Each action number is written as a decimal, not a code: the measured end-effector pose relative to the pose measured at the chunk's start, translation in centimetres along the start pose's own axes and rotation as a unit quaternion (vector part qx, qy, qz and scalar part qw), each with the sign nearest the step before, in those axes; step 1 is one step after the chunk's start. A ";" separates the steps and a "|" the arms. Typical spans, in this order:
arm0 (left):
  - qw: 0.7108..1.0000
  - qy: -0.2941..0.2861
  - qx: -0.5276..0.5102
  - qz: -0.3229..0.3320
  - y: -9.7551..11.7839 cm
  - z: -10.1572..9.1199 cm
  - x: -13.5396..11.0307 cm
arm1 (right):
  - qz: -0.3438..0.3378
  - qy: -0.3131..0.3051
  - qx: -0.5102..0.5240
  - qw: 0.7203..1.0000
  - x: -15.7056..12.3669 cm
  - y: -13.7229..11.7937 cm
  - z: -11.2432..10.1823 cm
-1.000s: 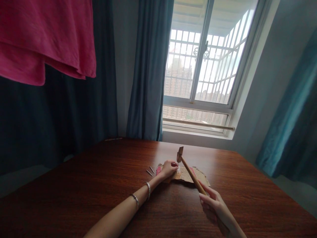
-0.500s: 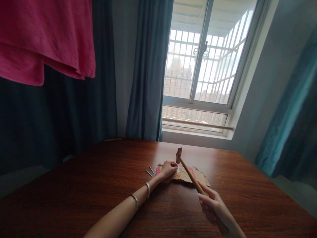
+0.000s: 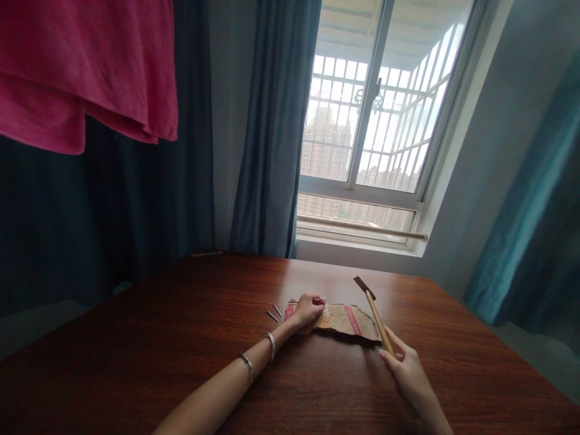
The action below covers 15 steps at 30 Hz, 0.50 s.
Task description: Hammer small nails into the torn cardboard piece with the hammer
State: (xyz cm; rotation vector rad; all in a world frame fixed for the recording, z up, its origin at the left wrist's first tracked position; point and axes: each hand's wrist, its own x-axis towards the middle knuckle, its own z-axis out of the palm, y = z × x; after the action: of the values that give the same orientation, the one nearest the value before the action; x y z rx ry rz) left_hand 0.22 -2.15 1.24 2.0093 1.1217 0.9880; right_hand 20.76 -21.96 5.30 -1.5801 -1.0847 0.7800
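A tan perforated sheet with pink stripes point(image 3: 341, 318) lies flat on the brown wooden table point(image 3: 181, 338). My left hand point(image 3: 308, 309) rests on its left end, fingers pinched round a small upright metal tool that I can barely make out. My right hand point(image 3: 405, 373) grips the lower end of the wooden handle of a small hammer point(image 3: 374, 313). The hammer head is raised above the sheet's right end, off to the right of my left hand. Two bracelets sit on my left forearm.
Two thin metal rods point(image 3: 274, 313) lie on the table just left of the sheet. Behind the table are a barred window point(image 3: 367, 127), blue curtains point(image 3: 272, 133) and a wooden rail on the sill. A pink cloth point(image 3: 86, 66) hangs at the upper left.
My right hand has swung the hammer to the right and back, so its head has left the spot over my left hand's fingers. The left hand stays where it was.
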 end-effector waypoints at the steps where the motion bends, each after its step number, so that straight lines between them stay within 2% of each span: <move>1: 1.000 0.000 -0.002 -0.002 0.0 0.0 0.0 | -0.002 0.018 -0.035 0.999 0.3 0.4 -0.4; 5: 1.000 0.006 -0.008 -0.004 0.0 0.0 0.0 | 0.023 0.073 -0.181 0.980 1.2 1.7 -1.8; 8: 1.000 0.005 -0.001 0.004 -0.2 0.1 0.1 | 0.024 0.086 -0.262 0.961 1.5 2.4 -2.4; 12: 1.000 0.008 0.008 0.014 -0.7 0.3 0.2 | 0.031 0.075 -0.326 0.942 1.9 3.0 -2.6; 15: 1.000 0.009 0.009 0.013 -0.9 0.3 0.2 | 0.037 0.069 -0.338 0.938 2.0 3.3 -2.5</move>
State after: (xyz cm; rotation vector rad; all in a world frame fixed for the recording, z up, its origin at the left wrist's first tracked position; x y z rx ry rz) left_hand 0.20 -1.57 0.38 2.0377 1.1212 1.0143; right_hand 24.61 -21.35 2.87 -2.2219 -1.2700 0.3372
